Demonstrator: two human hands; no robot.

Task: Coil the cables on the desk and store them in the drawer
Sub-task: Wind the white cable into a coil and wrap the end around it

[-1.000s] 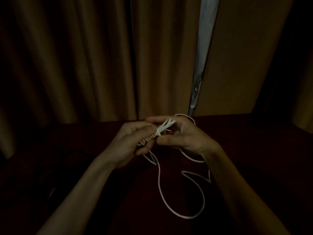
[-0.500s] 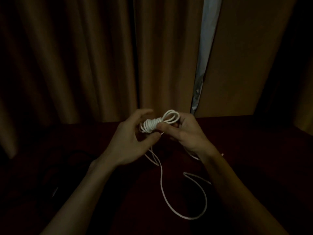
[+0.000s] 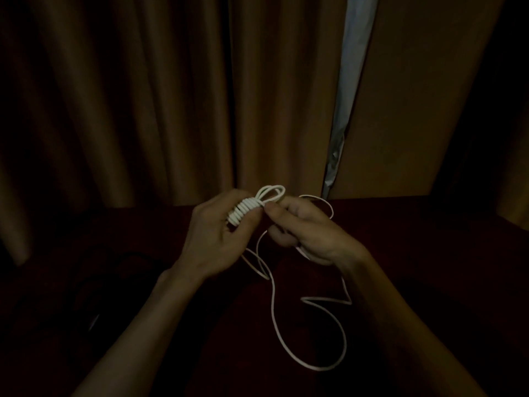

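Gripping the wound part of the thin white round cable (image 3: pixel 246 212) with the left hand (image 3: pixel 217 239), fingers and thumb curling round a tight stack of turns near the middle of the view. Pinching the same cable right at 3 o'clock of that stack with the right hand (image 3: pixel 303 227), thumb and forefinger pressing together just below two small loops that are poking up toward 12 o'clock. Holding both hands close together, almost touching, over the dark red desk top (image 3: pixel 429 253).

Trailing the loose remainder down toward 6 o'clock from under the hands, sweeping into a wide curve across the desk, kinking sharply at about 4 o'clock and running back up beneath the right wrist. Showing one more arc of cable peeking out past the right hand at 2 o'clock.

Hanging behind the desk at 12 o'clock, brown pleated fabric curtains (image 3: pixel 143 96), parting on a narrow pale strip (image 3: pixel 349 67) at 1 o'clock. Making out only a dark shape (image 3: pixel 114 282) on the desk at 8 o'clock, too dim for telling what.
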